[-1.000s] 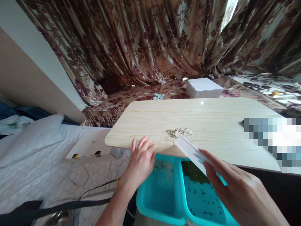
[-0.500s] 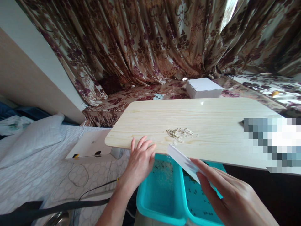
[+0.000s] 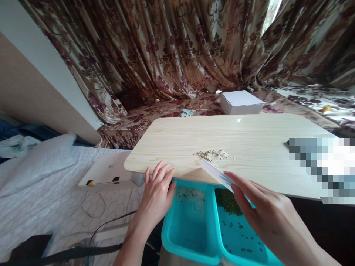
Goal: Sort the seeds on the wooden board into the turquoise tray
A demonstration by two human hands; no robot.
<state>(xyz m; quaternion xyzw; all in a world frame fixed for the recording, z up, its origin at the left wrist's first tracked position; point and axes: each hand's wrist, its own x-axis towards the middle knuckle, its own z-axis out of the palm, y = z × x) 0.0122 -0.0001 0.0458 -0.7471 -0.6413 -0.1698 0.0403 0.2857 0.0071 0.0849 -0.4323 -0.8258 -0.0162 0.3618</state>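
A pile of white and green grains lies on the pale wooden tabletop, close to its front edge. My right hand pinches a thin white strip of card, whose far end is at the near side of the pile. My left hand rests at the table's front edge with its fingers spread. Below the edge sit two turquoise bins: the left bin has whitish grains with dark specks, and the right bin holds green grains, partly hidden by my right hand.
A white box stands behind the table on a flowered cover. To the left, a white carton lies on the bed. A blurred-out object is at the table's right end. Patterned curtains hang behind.
My right hand has moved the card forward, up from the table edge to the grain pile. My left hand has shifted slightly left. More of the right bin's green grains shows.
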